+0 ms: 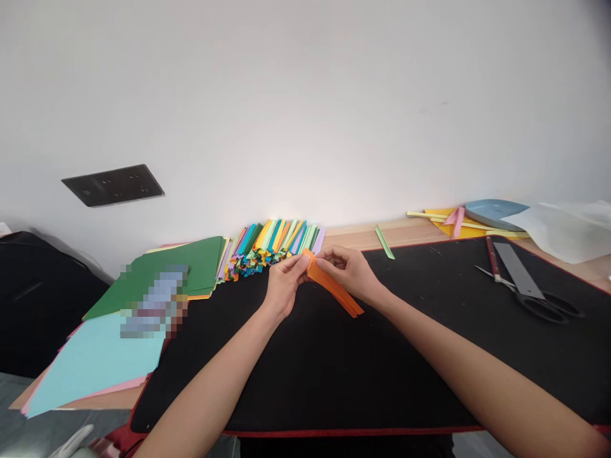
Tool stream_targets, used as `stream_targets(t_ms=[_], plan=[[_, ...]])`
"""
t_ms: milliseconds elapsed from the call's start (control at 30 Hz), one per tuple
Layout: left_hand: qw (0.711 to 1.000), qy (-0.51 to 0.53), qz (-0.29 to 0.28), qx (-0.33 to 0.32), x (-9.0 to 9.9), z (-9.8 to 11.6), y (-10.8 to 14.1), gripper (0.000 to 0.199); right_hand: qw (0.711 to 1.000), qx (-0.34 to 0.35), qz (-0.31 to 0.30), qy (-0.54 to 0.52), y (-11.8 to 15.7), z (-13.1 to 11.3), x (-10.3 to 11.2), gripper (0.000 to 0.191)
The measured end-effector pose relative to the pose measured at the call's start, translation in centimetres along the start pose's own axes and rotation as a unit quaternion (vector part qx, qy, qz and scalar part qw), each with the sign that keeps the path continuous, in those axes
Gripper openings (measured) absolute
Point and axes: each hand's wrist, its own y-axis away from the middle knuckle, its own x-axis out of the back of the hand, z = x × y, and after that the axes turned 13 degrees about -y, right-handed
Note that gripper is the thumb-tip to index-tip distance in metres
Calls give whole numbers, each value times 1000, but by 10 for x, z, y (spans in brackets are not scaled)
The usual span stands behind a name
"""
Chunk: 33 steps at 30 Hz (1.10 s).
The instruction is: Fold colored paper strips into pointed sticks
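Observation:
An orange paper strip (338,291), creased along its length, is held above the black mat. My left hand (284,284) pinches its upper end between thumb and fingers. Close beside it, my right hand (352,272) grips the same end, its thumb pressed on the paper and its fingers curled. From there the strip's free end slants down to the right. Just behind my hands lies a heap of folded paper strips (272,245) in many colours, against the wall. A single light green strip (384,242) lies apart at the mat's back edge.
Green paper sheets (191,267) and light blue sheets (95,362) are stacked at the left, with a blurred patch over them. Scissors (539,307), a metal ruler (518,270) and a red-handled knife (493,257) rest right on the black mat (363,381). A blue tray (496,210) stands back right.

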Motion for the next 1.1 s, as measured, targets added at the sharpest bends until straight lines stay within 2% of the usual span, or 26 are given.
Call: stream_targets(t_ms=[1100], plan=[[1000,-14,-9,-24,-4,5,7,23,997,14,-5,-74,4,-3,-1,18]])
